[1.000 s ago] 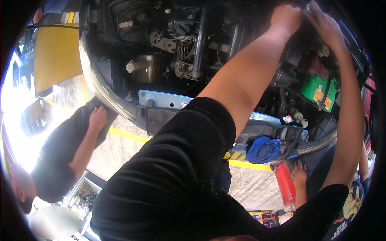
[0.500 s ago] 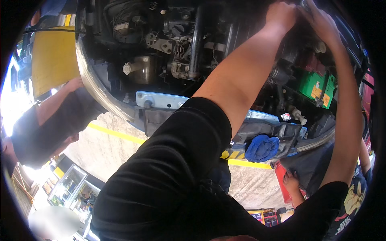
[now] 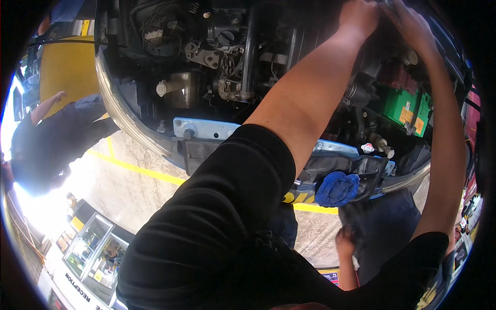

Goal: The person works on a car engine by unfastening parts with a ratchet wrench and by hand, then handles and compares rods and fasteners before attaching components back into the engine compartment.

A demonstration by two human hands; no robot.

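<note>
Both my arms reach over an open engine bay toward its far right. My left hand [image 3: 359,19] is closed like a fist at the top of the picture, its fingertips hidden in the dark. Close beside it, my right hand [image 3: 409,26] curls its fingers toward the same spot, where a small shiny metallic piece [image 3: 388,4] shows at the fingers. What either hand grips cannot be made out. Nearer than my right hand, a green car battery [image 3: 405,112] sits inside the bay beside my right forearm.
A bundled blue cloth [image 3: 337,189] lies on the front edge, near a radiator cap [image 3: 367,148]. A metal canister [image 3: 181,89] stands inside the bay. A person in dark clothes [image 3: 57,132] is at the left; another person's hand [image 3: 345,242] shows at the lower right.
My hands stay almost in place. The person at the left has shifted, their arm now bent upward. At the lower right, the other person's hand has moved left and down.
</note>
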